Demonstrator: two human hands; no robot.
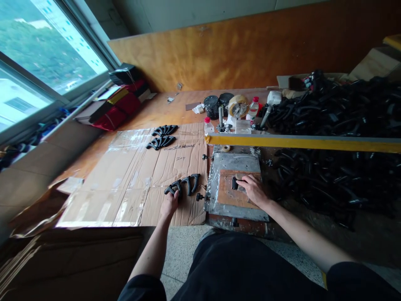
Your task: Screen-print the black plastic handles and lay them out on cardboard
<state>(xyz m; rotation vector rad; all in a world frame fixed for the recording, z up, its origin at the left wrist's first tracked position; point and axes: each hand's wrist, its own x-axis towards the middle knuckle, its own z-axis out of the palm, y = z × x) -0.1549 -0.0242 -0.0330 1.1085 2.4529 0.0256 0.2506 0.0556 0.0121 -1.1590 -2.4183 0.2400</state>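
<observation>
My left hand (pixel 170 204) is closed on a curved black handle (pixel 169 190) over the cardboard sheet (pixel 131 175). More black handles (pixel 191 184) lie just right of it, and two rows of them (pixel 162 136) rest farther up the sheet. My right hand (pixel 254 190) pinches another black part (pixel 234 183), which looks like a handle of the same kind, at the wooden block on a metal plate (pixel 214 200). My fingers hide part of it.
A yellow-edged bar (pixel 300 142) reaches across above the plate. Heaped black handles (pixel 338 179) cover the right side. Behind stand black tubs (pixel 211 106), a tape roll (pixel 237 106) and a red-capped bottle (pixel 253 109). Dark knobs (pixel 199 196) stick out beside the plate.
</observation>
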